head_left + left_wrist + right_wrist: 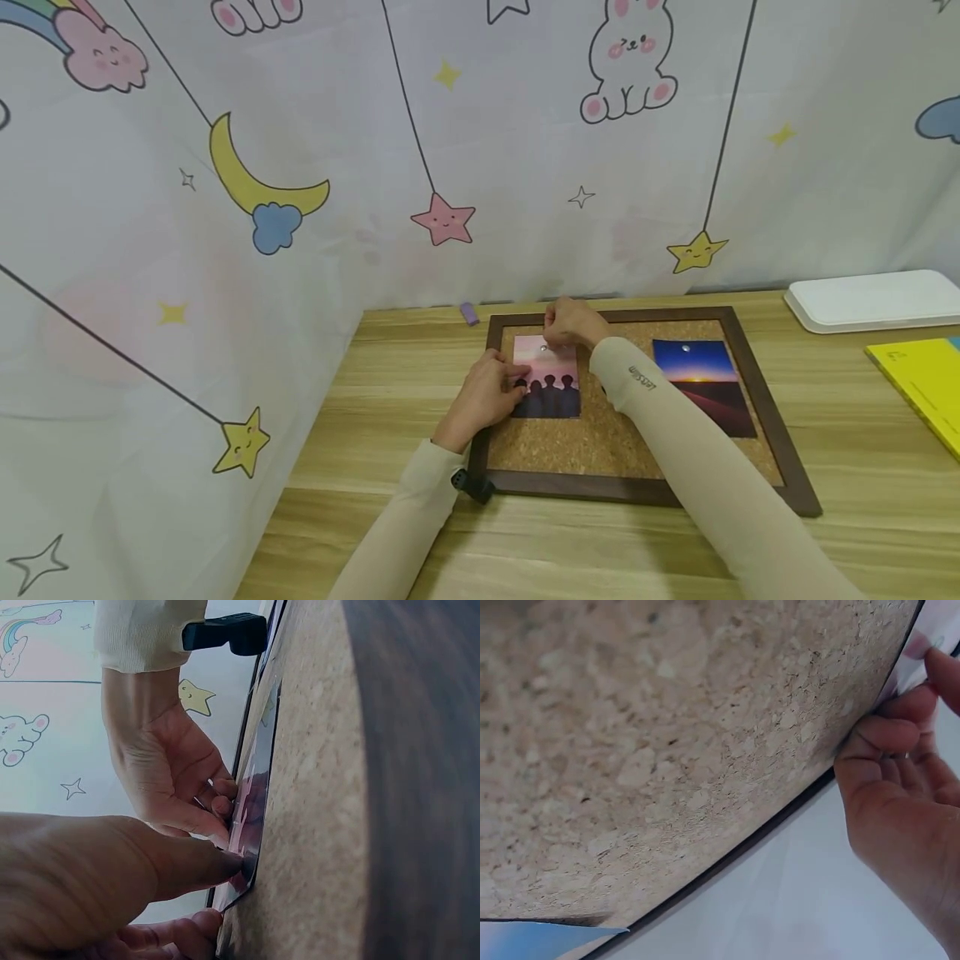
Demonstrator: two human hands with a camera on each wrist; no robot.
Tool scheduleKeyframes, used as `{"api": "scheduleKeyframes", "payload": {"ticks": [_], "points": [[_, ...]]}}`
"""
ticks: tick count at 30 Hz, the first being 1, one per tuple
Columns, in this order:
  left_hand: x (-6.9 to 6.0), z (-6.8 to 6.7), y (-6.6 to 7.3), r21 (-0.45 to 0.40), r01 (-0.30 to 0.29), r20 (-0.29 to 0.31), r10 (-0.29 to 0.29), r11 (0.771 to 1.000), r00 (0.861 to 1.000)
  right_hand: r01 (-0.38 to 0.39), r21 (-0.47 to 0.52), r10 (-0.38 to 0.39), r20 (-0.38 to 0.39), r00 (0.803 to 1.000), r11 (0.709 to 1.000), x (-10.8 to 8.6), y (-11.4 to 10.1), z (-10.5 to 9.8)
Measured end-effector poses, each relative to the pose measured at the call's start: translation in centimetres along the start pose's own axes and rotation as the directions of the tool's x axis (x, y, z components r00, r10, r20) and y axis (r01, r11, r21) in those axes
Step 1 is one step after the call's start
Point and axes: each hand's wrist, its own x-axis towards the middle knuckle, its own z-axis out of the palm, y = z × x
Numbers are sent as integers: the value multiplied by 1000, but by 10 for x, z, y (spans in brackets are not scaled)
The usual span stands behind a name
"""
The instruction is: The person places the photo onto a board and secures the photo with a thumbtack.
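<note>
A pink photo (546,367) with dark silhouettes along its lower part lies at the left of a framed cork board (555,450). My left hand (487,392) rests at its left edge, the fingers spread onto the print; in the left wrist view the thumb (225,866) presses on its surface. My right hand (570,323) touches the photo's top with bent fingers, close beside a silver pin (543,347). In the right wrist view its fingertips (934,664) meet the photo near its edge. Whether they pinch anything is hidden.
A sunset photo (697,375) with a silver pin at its top is on the board's right side, below my right forearm. A purple object (468,313) lies behind the board. To the right are a white case (870,302) and a yellow booklet (918,375). A patterned curtain (510,150) borders the table.
</note>
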Motion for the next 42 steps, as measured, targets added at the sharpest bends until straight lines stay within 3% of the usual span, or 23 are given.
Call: {"api": "scheduleKeyframes", "payload": {"ticks": [12,22,28,33,42], "points": [[-1,0,-1,5,-6,2,6,1000,1000,14,-41,-15,-9,1000,999,-1,-4,2],[2,2,0,-8,-27,9,27,1000,1000,-19,-52,18,-6,1000,998,1,-4,2],[1,-1,0,-3,-48,29,48,999,998,50,-22,-50,-18,999,998,-8,0,1],[-2,-6,-4,-3,-47,30,47,999,998,129,53,-128,-14,992,990,-27,4,-2],[-2,-27,-9,-18,-57,-36,56,998,998,292,86,-287,-61,956,953,-63,27,-17]]}}
